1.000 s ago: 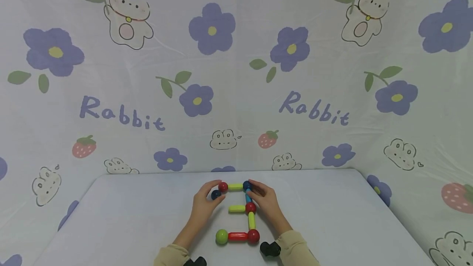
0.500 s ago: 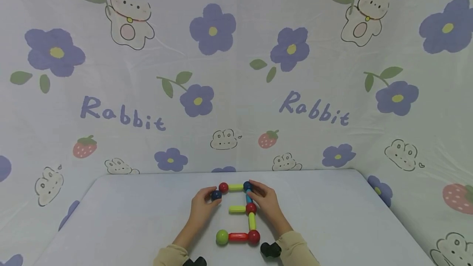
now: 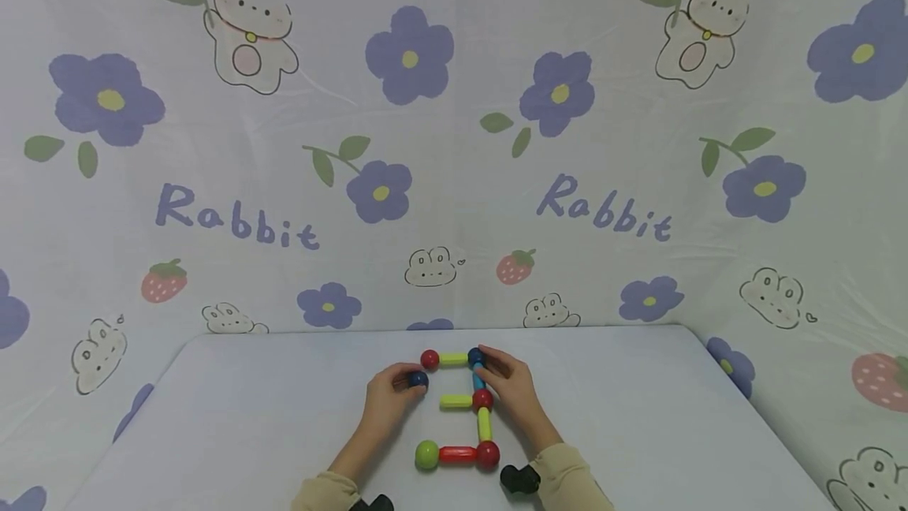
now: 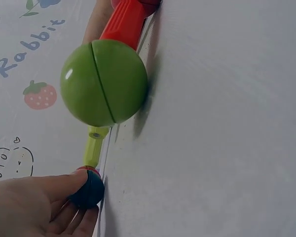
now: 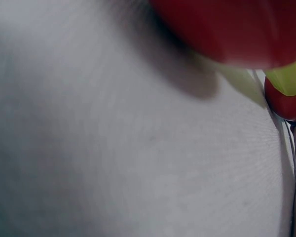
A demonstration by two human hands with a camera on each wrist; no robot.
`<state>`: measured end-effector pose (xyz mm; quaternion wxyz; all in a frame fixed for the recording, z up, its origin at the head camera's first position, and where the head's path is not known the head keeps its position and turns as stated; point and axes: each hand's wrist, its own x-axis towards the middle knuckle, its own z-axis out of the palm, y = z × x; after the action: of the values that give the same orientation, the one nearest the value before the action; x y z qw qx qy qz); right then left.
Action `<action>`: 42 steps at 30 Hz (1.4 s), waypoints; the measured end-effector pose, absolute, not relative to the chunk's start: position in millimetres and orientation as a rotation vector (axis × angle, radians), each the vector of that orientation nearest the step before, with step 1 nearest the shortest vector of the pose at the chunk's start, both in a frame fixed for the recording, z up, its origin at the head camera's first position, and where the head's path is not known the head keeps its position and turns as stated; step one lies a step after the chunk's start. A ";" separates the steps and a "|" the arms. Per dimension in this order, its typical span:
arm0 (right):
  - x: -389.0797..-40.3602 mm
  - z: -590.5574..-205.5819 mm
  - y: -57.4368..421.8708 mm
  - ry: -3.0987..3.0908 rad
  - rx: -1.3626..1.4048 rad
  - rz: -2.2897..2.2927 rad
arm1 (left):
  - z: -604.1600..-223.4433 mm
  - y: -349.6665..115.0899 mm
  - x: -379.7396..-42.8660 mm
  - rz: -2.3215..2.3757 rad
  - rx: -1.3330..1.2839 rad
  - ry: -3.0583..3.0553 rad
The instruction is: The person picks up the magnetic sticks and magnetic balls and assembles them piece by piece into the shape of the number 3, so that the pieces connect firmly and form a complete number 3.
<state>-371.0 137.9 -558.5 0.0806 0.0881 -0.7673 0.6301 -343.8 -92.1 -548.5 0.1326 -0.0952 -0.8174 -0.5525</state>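
In the head view my left hand (image 3: 388,399) pinches a loose dark blue ball (image 3: 419,380) between thumb and fingers; the left wrist view shows this blue ball (image 4: 89,191) close over the table. Just beyond it is a red ball (image 3: 429,359), joined by a yellow-green rod (image 3: 452,359) to a second blue ball (image 3: 476,356). My right hand (image 3: 515,389) holds that second ball from the right, thumb by the blue rod (image 3: 478,378) below it. This rod runs down to the middle red ball (image 3: 482,400), from which a yellow-green rod (image 3: 456,401) points left.
Nearer me, another yellow-green rod (image 3: 485,425) leads to a front red ball (image 3: 487,456). A red rod (image 3: 457,456) links that to a green ball (image 3: 427,455), between my forearms. All lie on a white table (image 3: 638,416) before a patterned cloth (image 3: 454,140).
My left index finger has drawn back from the far red ball. The loose blue ball has shifted slightly right and nearer me in that hand. My right hand stays in place.
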 end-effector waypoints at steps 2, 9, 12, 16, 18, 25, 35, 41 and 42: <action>-370.8 -558.4 138.2 -2.294 0.264 1.882 | -548.5 -92.4 -342.4 -1.622 -0.278 -2.384; -371.7 -559.5 138.4 -2.314 0.264 1.871 | -549.7 -94.8 -337.8 -1.630 -0.294 -2.452; -372.5 -559.8 138.5 -2.321 0.263 1.866 | -550.4 -96.1 -336.3 -1.651 -0.322 -2.453; -371.2 -557.9 138.3 -2.310 0.286 1.859 | -550.1 -97.6 -335.2 -1.683 -0.351 -2.460; -365.7 -549.8 137.9 -2.311 0.287 1.880 | -549.3 -97.8 -334.2 -1.689 -0.358 -2.473; -348.9 -527.3 136.2 -2.326 0.304 1.898 | -545.6 -97.4 -329.8 -1.675 -0.397 -2.533; -356.4 -536.3 137.0 -2.306 0.302 1.916 | -545.2 -95.2 -326.2 -1.639 -0.476 -2.557; -369.1 -555.5 137.4 -2.296 0.276 1.882 | -548.9 -91.9 -327.7 -1.648 -0.519 -2.533; -370.0 -557.0 137.3 -2.299 0.278 1.871 | -549.6 -91.4 -328.0 -1.649 -0.519 -2.530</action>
<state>-370.0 137.3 -557.0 0.0821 0.0932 -0.7696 0.6263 -328.0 -91.4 -549.6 0.0385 -0.1693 -0.8250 -0.5377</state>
